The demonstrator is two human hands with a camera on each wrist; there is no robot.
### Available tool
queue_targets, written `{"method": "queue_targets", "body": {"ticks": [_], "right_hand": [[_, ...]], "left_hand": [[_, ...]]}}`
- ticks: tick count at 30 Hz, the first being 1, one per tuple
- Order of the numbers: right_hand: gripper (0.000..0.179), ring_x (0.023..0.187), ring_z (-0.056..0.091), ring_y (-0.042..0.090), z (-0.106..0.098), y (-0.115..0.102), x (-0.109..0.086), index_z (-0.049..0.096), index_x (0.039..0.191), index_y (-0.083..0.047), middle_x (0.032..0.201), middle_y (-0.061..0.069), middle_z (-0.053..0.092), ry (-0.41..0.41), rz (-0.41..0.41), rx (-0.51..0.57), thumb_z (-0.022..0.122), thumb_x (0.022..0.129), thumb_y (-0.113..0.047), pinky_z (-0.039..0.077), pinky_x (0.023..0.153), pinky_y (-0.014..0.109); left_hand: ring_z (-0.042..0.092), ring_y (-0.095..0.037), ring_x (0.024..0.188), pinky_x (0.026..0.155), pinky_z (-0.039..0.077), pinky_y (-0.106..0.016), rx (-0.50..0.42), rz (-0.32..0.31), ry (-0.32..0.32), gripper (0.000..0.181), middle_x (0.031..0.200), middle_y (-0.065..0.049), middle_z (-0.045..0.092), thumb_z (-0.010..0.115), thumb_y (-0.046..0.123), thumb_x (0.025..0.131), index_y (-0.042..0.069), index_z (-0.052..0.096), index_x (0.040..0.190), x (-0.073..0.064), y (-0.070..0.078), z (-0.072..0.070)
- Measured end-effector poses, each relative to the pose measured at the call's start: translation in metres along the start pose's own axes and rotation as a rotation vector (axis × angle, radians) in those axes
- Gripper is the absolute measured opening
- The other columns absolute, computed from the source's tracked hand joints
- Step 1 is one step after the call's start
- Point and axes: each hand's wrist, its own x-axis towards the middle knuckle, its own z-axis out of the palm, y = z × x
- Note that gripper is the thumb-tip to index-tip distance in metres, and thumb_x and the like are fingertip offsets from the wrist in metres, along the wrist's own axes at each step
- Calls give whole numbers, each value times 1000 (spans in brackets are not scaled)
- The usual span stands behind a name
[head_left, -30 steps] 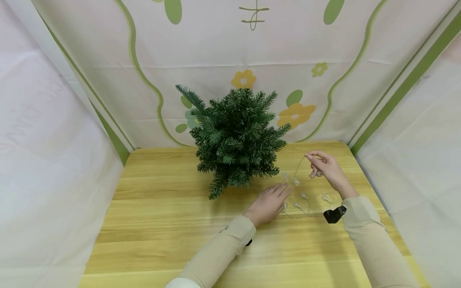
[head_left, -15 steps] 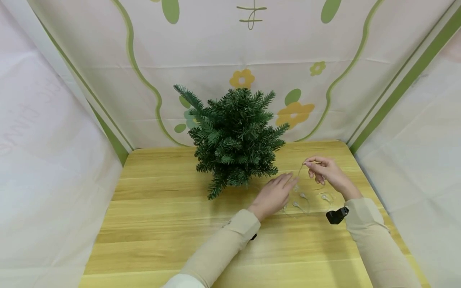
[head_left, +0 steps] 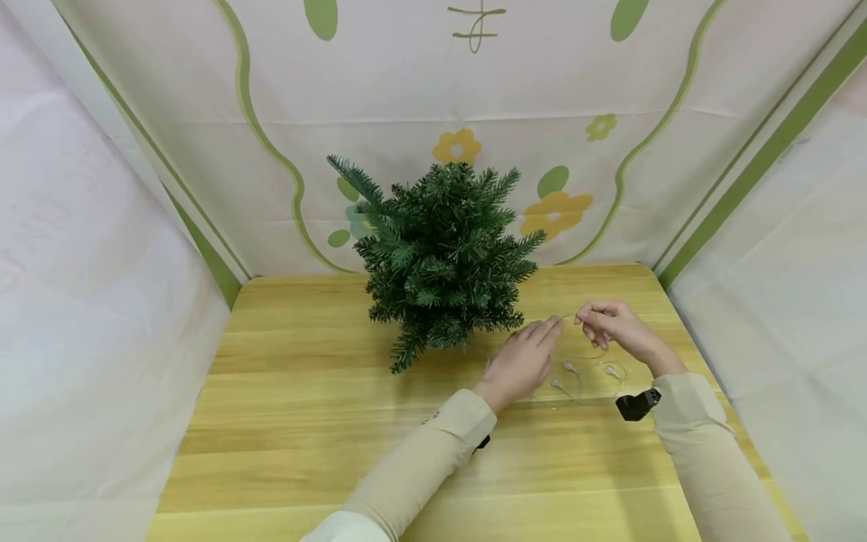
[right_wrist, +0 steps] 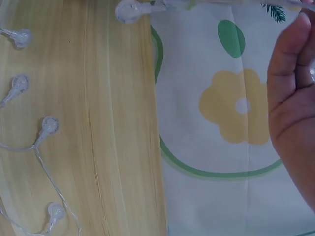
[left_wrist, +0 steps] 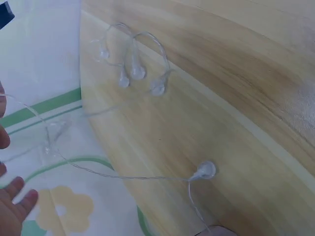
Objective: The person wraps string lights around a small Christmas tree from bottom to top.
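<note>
A clear-wired set of string lights (left_wrist: 204,169) with small transparent bulbs stretches between both hands and across the table. My right hand (head_left: 619,329) is raised beside the tree, pinching the wire between thumb and fingertips. Left of it, my left hand (head_left: 521,360) reaches in palm down. Its fingertips meet the wire just short of the right fingers, its thumb hidden underneath. In the left wrist view a bulb hangs near the bottom edge, and the wire passes down to a sliver of the left hand (left_wrist: 218,231). The right hand (right_wrist: 295,93) fills the right wrist view's right edge.
A small green artificial Christmas tree (head_left: 443,256) stands at the back of the wooden table (head_left: 284,421). More bulbs (head_left: 612,370) lie on the tabletop below the right hand. Printed fabric walls (head_left: 379,83) close in the back and both sides.
My left hand has slid right and slightly away, up to the wire at the right hand. The right hand has dropped a little; the bulb hanging below it is now hidden by the left hand.
</note>
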Motion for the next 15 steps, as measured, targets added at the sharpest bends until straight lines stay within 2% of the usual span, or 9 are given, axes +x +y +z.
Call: {"method": "queue_targets", "body": {"ticks": [4,6,8,11,13,15], "right_hand": [[35,63,58,4,-7,4,-7,62,83,-20,65,-13,56,-74,-8,23,34,104,-14,49,62,26],[36,73,62,5,-11,6,-12,62,86,-20,67,-13,56,-113,-17,50,32,104,-10,49,73,24],[35,79,64,6,-14,8,-17,62,94,-19,71,-13,56,-154,-10,79,31,103,-8,51,79,24],[30,67,61,4,-19,11,-24,59,110,-16,71,-13,54,-217,34,116,33,102,-6,55,75,29],[28,54,50,4,-22,12,-28,56,118,-15,69,-14,53,-245,65,123,35,101,-6,55,67,32],[30,45,37,11,-25,13,-32,53,123,-15,65,-15,51,-262,78,123,36,101,-5,53,60,34]], "left_hand": [[38,-13,139,106,44,-25,1,-45,-6,58,160,2,24,41,30,102,13,19,154,1,0,-1],[37,-14,140,108,43,-26,-8,-45,-7,59,160,2,22,40,30,102,14,18,154,1,1,-1],[37,-14,140,108,42,-27,-28,-47,-1,59,160,1,22,40,29,102,13,17,154,1,1,-1],[37,-14,141,110,40,-26,-109,-75,21,58,160,0,22,40,26,102,13,18,154,1,0,-1],[36,-13,141,110,40,-25,-133,-87,25,58,161,1,21,40,25,102,13,17,154,1,-1,-1],[35,-12,142,110,40,-24,-118,-86,17,57,161,2,19,39,26,103,14,16,154,0,-1,0]]}}
